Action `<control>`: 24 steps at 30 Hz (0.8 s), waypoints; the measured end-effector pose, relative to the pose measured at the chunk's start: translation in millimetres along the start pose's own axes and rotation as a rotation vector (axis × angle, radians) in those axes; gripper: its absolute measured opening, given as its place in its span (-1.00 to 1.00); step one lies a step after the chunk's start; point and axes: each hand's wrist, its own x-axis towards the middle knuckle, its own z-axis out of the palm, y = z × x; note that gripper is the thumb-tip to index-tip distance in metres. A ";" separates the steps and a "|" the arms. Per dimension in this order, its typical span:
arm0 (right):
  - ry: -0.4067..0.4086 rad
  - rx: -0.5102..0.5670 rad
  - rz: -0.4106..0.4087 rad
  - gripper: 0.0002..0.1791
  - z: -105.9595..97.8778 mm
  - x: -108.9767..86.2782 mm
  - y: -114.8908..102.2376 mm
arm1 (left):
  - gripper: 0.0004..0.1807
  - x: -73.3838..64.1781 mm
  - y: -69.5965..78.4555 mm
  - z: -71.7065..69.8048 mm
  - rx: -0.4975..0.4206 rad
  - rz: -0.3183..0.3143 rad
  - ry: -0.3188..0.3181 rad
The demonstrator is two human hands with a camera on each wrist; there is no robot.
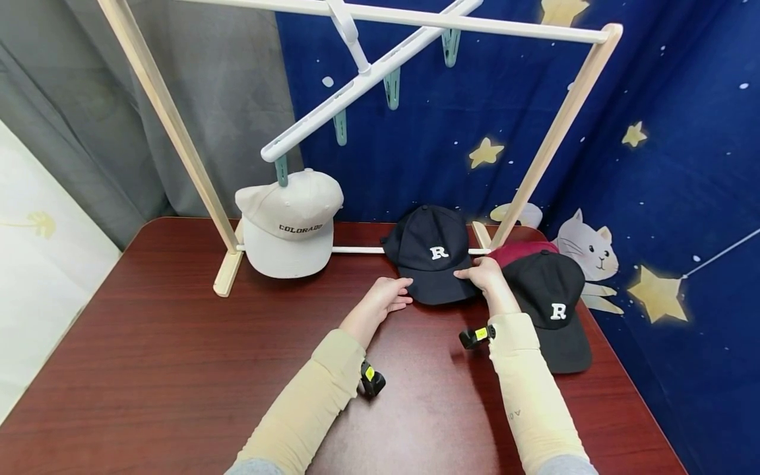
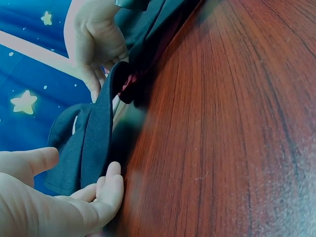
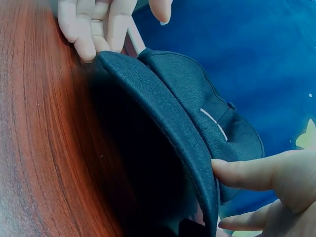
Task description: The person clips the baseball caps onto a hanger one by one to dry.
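Observation:
A dark baseball cap (image 1: 423, 239) with a white R stands between my hands at the back of the table, brim toward me. My right hand (image 1: 488, 277) pinches the right side of its brim, the thumb (image 3: 242, 174) lying on top. At the brim's left corner is my left hand (image 1: 382, 300), its fingers (image 3: 85, 34) touching the edge while the thumb stands off. To my right, a black cap (image 1: 545, 290), also with an R, rests partly over a dark red cap (image 1: 513, 252). A white COLORADO cap (image 1: 291, 227) is at the left.
A wooden rack (image 1: 549, 142) stands over the caps, with a low white bar (image 1: 359, 250) behind them. From its top rail (image 1: 505, 25) hangs a slanted white hanger (image 1: 332, 105) with green clips (image 1: 392, 89). One clip (image 1: 282, 170) overlaps the white cap's top. Curtains (image 1: 368, 171) close off the back.

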 end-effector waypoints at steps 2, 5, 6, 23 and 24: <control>0.005 -0.001 -0.005 -0.23 0.3 -0.4 0.4 | -0.47 0.0 -0.4 -0.5 0.003 0.005 0.003; 0.012 0.009 -0.015 -0.24 0.7 -1.7 0.3 | -0.48 -0.1 -0.8 -1.1 0.009 0.010 0.008; 0.014 0.015 -0.016 -0.24 0.8 -2.1 0.2 | -0.48 0.0 -0.8 -1.3 0.010 0.011 0.009; 0.021 0.104 0.012 -0.29 -0.5 -12.0 0.0 | -0.69 -5.1 -1.8 -4.2 0.065 0.083 0.077; 0.020 0.109 0.011 -0.30 -0.3 -12.3 0.3 | -0.70 -5.7 -1.5 -4.4 0.073 0.090 0.083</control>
